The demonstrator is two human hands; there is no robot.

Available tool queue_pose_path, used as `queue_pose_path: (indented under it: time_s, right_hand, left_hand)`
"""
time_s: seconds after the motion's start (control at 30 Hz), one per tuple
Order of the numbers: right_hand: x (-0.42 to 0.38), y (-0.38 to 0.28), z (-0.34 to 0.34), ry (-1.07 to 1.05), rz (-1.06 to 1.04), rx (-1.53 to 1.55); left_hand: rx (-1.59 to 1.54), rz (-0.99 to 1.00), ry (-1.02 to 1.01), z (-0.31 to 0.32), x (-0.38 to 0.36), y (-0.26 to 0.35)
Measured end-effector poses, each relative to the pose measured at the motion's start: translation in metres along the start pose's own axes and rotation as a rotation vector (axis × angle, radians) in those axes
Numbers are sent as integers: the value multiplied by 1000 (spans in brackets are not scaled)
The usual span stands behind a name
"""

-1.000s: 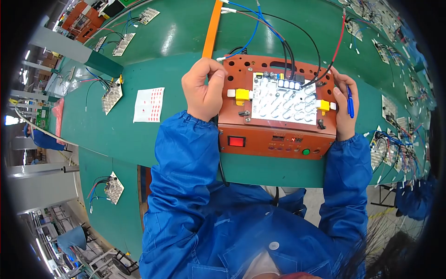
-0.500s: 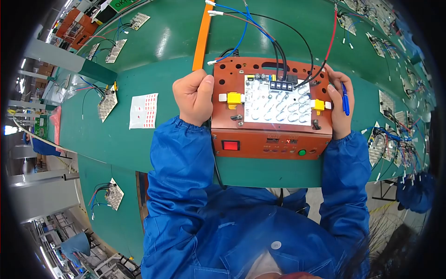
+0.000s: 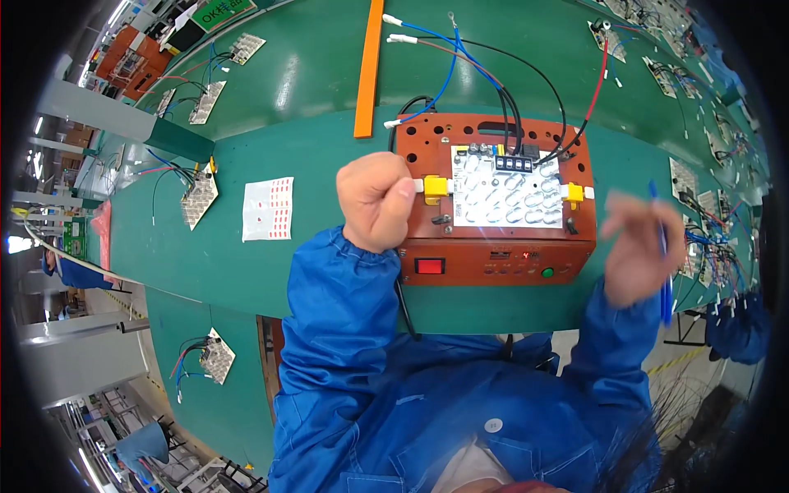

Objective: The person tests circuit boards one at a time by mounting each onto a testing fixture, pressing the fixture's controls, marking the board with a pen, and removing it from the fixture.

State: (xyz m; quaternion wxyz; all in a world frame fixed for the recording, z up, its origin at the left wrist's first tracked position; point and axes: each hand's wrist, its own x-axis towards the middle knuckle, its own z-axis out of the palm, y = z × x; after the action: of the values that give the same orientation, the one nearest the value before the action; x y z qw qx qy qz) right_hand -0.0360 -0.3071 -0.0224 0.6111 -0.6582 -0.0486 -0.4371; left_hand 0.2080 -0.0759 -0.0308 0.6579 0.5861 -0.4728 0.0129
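An orange-brown test box sits on the green bench in front of me. A white LED board lies on its top, held between two yellow clamps, with black, blue and red wires running from its back edge. My left hand is a closed fist, raised just left of the box beside the left yellow clamp. Blurred by motion, my right hand is lifted off the box to its right and grips a blue pen.
A white sheet of red stickers lies left of the box. An orange strip runs away across the belt. Several wired LED boards lie along the left and right. Another person in blue is at the right edge.
Both hands have come off the box's sides. The left hand rose into a fist beside the left clamp; the right hand swung out to the right and down with the pen.
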Motion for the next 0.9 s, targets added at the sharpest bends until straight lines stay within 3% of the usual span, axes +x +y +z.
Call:
queue_pose_path:
  time_s: [0.03, 0.1, 0.13, 0.17, 0.43, 0.6, 0.9]
  right_hand:
    - [-6, -19, 23, -136, 49, 274]
    - [-24, -32, 43, -319, 195, 4]
    - [-14, -33, 51, -552, 259, -112]
    - [-19, -28, 66, -573, 285, -105]
    - [-22, -15, 92, -529, 382, -131]
    - [-24, -16, 80, -485, 478, -123]
    - [-32, -20, 47, -471, 466, -164]
  left_hand:
    - [10, 29, -21, 1, 0, 1]
    - [21, 67, -46, 4, 0, 2]
    - [12, 67, -53, 4, 1, 3]
    - [39, 94, -56, 5, 2, 5]
    - [78, 160, -79, 5, 5, 3]
    - [93, 173, -84, 5, 6, 4]
    - [121, 191, -143, 4, 7, 8]
